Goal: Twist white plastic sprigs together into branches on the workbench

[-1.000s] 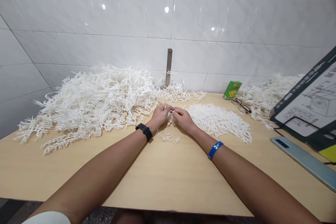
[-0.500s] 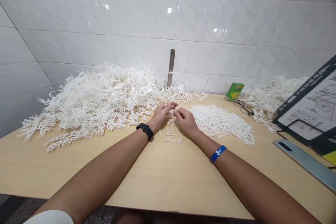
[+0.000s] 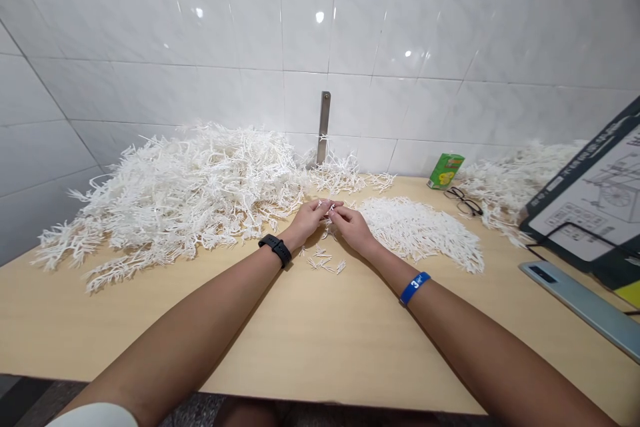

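Observation:
Fingertips of both my hands meet above the middle of the table. My left hand (image 3: 309,220) is closed on a small white branched plastic piece, mostly hidden by the fingers. Close against it, my right hand (image 3: 353,228) pinches at the same piece. Below them lie several short loose white sticks (image 3: 323,260). A big heap of white branched plastic pieces (image 3: 200,187) rises to the left of my left hand. Beside my right hand spreads a flat pile of small white pieces (image 3: 420,230).
A metal strip (image 3: 324,123) stands upright by the tiled wall. To the right are a green box (image 3: 445,171), eyeglasses (image 3: 465,203), another white heap (image 3: 510,177), a leaning dark printed carton (image 3: 595,193) and a phone (image 3: 580,303) near the table's (image 3: 320,347) right side.
My right fingertips have moved up and closer to the left ones, and the left fingers have closed in more. The camera view has shifted slightly.

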`<state>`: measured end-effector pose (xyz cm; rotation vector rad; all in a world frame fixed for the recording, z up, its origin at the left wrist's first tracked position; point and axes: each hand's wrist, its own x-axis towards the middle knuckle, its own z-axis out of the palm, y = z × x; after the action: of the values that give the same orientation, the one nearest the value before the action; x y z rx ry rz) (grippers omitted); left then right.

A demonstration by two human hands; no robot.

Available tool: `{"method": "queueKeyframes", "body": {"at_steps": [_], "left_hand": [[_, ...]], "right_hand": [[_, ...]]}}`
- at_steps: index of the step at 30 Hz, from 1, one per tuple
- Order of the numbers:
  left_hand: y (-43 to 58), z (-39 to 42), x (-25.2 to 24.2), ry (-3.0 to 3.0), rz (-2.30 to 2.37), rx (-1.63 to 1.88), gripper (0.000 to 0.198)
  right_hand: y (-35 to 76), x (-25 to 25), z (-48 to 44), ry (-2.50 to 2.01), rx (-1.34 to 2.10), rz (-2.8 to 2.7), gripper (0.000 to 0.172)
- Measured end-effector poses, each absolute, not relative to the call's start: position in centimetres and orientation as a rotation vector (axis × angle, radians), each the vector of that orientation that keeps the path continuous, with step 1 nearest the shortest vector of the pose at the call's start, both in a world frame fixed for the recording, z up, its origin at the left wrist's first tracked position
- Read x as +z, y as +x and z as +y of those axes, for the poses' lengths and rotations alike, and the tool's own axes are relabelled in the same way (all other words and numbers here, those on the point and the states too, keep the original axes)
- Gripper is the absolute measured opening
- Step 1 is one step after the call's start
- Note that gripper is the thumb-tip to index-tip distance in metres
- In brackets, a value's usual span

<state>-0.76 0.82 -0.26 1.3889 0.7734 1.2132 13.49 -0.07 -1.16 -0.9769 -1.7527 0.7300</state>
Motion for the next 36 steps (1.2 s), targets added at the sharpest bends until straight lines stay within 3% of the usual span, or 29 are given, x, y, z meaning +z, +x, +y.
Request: {"method": "queueKeyframes", "body": {"at_steps": [6,11,18,22,30,36], "left_hand": [[-0.8,2.0,-1.1,1.447,0.858,1.337,0.030],[-1.2,2.4,-0.9,1.086,0.923,1.497,0.028],[-1.4,1.6,-0.3,1.131,0.824,1.404,0.029],[-1.4,1.0,0.0,1.176,0.790,1.309,0.033],[-1.2,0.6,0.3,1.294,0.737,1.140,0.039],[-0.9,1.4,-0.6,1.370,0.765,1.253,0.041]], "right_hand": [[13.3,-0.7,-0.4,-0.954,0.799,-1.761,0.033],[13.0,-0.5,-1.1,-0.794,0.778,-1.906,0.032],[13.3,-0.3,-2.0,-0.693,0.693,-2.085,0.045],[13.5,-0.5,-1.5,-0.958,0.500,-1.860,0.037],[13.3,-1.0,-0.4,-1.039,0.558,-1.813,0.024],[13.4,-0.9,-0.6,-1.069,0.607,-1.823,0.022]]}}
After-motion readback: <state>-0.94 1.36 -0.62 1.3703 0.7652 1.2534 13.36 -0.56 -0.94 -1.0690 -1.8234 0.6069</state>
